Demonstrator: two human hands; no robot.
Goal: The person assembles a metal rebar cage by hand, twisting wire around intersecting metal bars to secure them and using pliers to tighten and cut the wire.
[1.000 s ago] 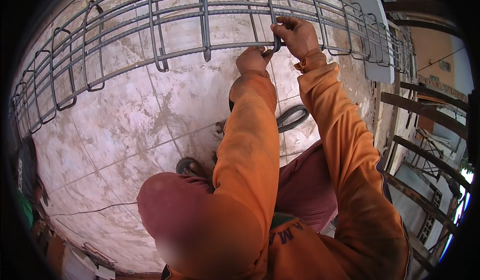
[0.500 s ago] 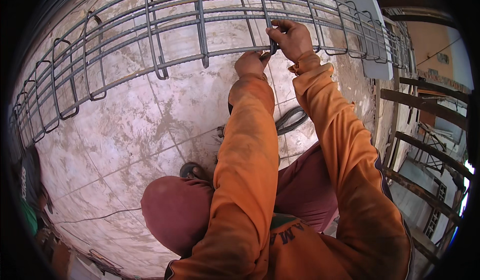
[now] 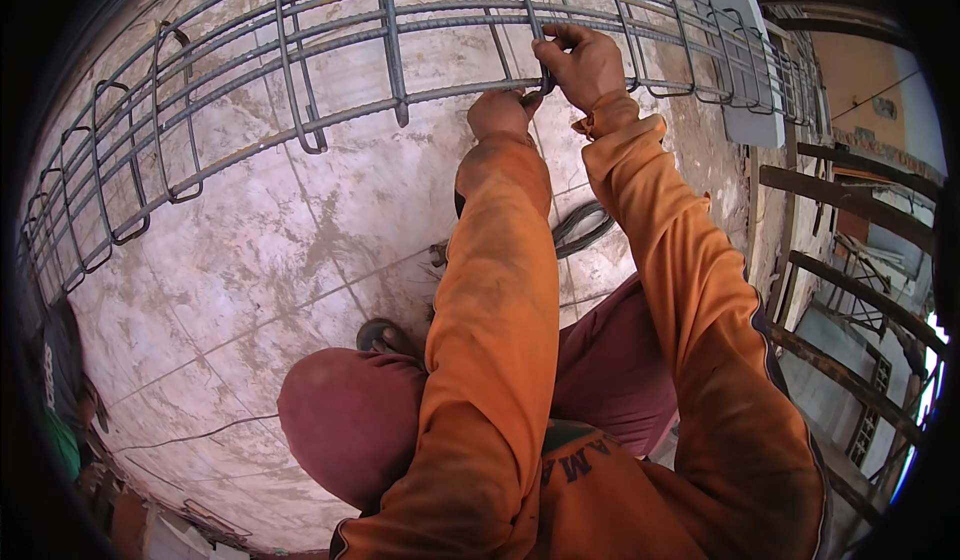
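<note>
Near the top centre of the frame, the left hand (image 3: 500, 115) is clenched around the lower bar of the rebar cage (image 3: 300, 80), steadying it, while the right hand (image 3: 585, 60) grips a small tying tool (image 3: 546, 78) at a stirrup crossing. Probably best: hold the bar still and twist snug, not until the wire snaps.

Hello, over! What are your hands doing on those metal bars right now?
Left hand closed on the rebar cage's lower bar. Right hand pinching a small dark tool at a stirrup joint. Wire coil on the floor behind, nothing blocking.
</note>
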